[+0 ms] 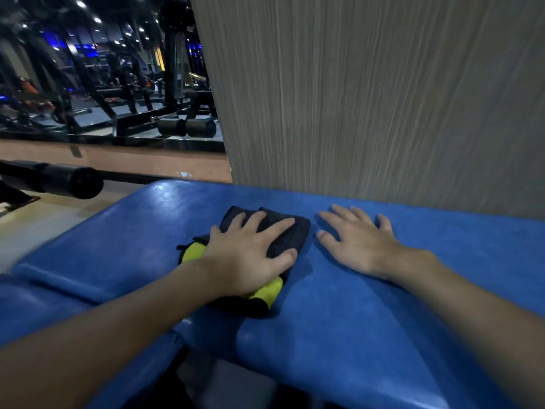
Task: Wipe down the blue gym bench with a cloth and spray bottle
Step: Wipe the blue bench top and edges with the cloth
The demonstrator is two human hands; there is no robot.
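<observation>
- Blue soft padding covers the worktop point(383, 320), which fills the lower part of the head view.
- We see our left hand point(247, 255) lying flat on top of a cloth point(290, 234). Its fingers point(277, 228) are spread out straight and press down on the cloth, not curled round it.
- The cloth is dark grey with yellow parts, and it is folded. It lies on the worktop near the middle, under our left hand.
- Our right hand point(359, 243) rests flat on the bare worktop just beside the cloth, on its right side, and does not touch it. Its fingers point(333, 218) are straight and spread, and they hold nothing.
- A grey wall panel point(383, 98) with thin lines like wood stands right behind the worktop.
- Far off on the left we see dark gym machines point(103, 84) under small bright lights.
- A black round roller pad point(73, 178) sticks out on the left, above a pale floor point(44, 219).
</observation>
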